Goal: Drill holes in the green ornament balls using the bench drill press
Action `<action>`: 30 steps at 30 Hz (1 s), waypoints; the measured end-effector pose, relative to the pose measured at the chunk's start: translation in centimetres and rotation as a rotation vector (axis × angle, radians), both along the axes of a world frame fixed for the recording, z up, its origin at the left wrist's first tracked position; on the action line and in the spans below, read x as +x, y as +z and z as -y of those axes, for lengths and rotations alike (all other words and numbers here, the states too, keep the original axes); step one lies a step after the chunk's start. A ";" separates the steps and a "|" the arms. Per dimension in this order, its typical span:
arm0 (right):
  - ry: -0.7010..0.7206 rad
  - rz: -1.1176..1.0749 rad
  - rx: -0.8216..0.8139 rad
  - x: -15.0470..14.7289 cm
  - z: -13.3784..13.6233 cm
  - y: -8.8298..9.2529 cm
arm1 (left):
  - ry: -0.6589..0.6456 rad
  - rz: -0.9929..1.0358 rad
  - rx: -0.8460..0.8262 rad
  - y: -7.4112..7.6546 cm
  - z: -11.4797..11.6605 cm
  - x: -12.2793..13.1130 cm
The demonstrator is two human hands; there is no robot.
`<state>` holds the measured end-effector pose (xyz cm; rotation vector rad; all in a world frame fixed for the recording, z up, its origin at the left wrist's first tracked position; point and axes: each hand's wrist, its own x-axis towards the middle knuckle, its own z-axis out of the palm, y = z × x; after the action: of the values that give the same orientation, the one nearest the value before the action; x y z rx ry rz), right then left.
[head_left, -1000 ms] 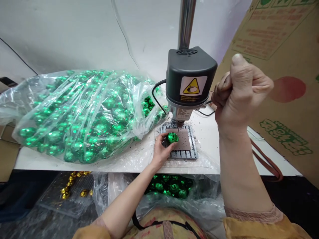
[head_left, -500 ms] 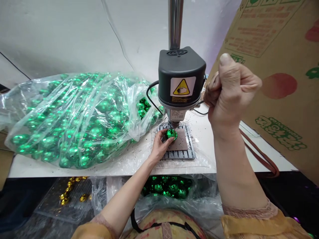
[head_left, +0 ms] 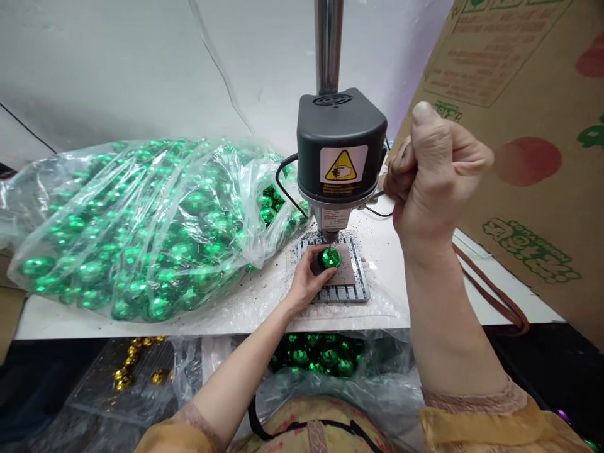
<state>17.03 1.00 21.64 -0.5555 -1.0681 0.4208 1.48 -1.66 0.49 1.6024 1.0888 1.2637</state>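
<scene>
Pinching the green ball between thumb and fingers, my left hand has it on the board beneath the drill, near the front edge of the counter. I see my right hand fisted around the handle. A bulging bag covers the counter's left end; a carton stands along its right edge.

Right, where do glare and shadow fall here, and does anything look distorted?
Head view: white glare streaks the bag and post; head view: deep shadow lies under the table; head view: the right hand looms oversized, likely being near the lens.
</scene>
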 end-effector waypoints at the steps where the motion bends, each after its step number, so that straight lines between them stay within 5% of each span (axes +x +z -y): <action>1: -0.001 -0.001 0.000 0.0 0.1 0.0 | -0.008 -0.008 0.007 0.0 0.1 -0.1; 30: -0.129 -0.009 0.167 -0.2 1.3 -2.4 | 0.026 -0.021 0.073 -0.1 0.2 0.5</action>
<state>16.87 -0.30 19.22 -0.4699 -1.0416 0.2187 2.00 -1.84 0.38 1.6647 1.0905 1.3196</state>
